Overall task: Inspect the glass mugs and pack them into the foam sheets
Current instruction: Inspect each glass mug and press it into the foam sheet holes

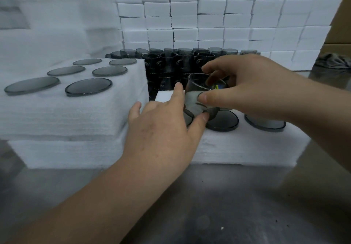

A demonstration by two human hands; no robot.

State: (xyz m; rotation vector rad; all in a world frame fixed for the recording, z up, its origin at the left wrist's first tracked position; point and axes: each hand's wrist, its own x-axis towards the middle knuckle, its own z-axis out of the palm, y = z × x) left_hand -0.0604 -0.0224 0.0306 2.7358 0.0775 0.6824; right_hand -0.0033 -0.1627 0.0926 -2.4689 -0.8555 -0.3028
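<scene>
The right hand [252,88] curls thumb and fingers round a tilted smoked-glass mug [197,99], while the left hand [161,130] lays a straight forefinger and thumb against its near side, holding nothing itself. It looks rigid, slick and breakable, with some weight (judging by the thick glass), so it is best held around the barrel with both hands, not by the rim. Just under the hands lies a soft white foam sheet [247,149] with two round bases [223,123] sunk in it; left of them is a full foam block [76,114], and beyond them loose mugs [171,63] on the steel bench [228,205].
</scene>
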